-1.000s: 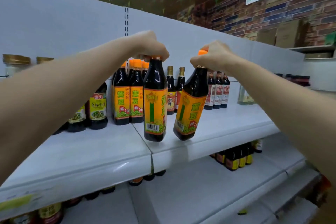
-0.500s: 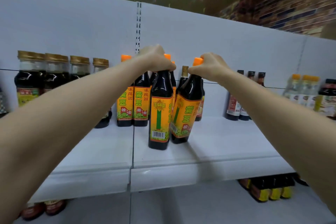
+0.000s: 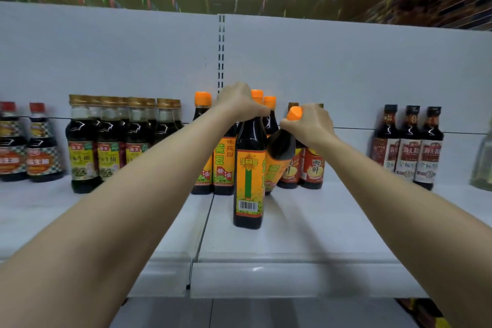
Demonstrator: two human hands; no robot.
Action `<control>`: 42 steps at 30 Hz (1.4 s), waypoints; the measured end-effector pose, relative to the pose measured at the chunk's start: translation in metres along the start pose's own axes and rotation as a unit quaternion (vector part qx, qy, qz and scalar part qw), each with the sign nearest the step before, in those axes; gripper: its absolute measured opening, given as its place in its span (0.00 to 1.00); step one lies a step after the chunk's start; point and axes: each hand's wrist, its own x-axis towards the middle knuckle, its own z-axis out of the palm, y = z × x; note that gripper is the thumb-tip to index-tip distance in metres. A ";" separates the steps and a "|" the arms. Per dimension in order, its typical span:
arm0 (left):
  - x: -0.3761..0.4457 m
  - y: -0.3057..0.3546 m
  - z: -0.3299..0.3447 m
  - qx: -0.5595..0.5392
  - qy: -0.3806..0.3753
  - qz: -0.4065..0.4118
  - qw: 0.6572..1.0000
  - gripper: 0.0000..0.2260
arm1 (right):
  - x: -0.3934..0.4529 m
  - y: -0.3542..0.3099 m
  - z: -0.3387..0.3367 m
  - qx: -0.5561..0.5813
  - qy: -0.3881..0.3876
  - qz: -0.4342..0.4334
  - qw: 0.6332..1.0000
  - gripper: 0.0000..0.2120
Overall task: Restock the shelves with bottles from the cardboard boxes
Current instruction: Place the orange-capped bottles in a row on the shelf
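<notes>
Hands [image 3: 242, 102] [image 3: 312, 124] grip two bottles [image 3: 249, 168] [image 3: 281, 154] on shelf [image 3: 292, 234].

- The left hand [image 3: 241, 102] covers the cap of the upright bottle [image 3: 249, 176].
- The tilted bottle [image 3: 279, 160] is half hidden behind the upright one; its base is out of sight.
- The right arm [image 3: 399, 210] hides part of the red-label bottles [image 3: 311, 170].
- A pale bottle [image 3: 483, 165] is blurred and cut by the right edge.
- Labels are too blurred to read.

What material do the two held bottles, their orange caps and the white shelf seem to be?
Upright bottle and tilted bottle: glossy glass or plastic, unclear; sharp highlights. Orange cap: probably matte plastic. Shelf: likely painted metal, smooth with a soft sheen.
</notes>
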 end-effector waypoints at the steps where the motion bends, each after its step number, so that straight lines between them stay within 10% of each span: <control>1: -0.001 0.000 0.000 0.002 -0.004 -0.002 1.000 0.18 | 0.002 -0.003 -0.004 0.004 0.000 0.001 1.000 0.17; 32: -0.040 -0.015 -0.004 -0.221 -0.124 0.013 0.967 0.11 | -0.029 0.007 -0.016 -0.125 -0.155 -0.013 0.980 0.41; 36: -0.065 -0.027 0.009 -0.238 -0.102 -0.018 0.966 0.22 | -0.050 0.023 -0.009 -0.019 -0.240 0.025 0.970 0.61; 42: -0.126 -0.047 0.060 -0.126 -0.079 -0.032 0.988 0.44 | -0.096 0.050 0.014 0.105 -0.278 0.046 0.954 0.52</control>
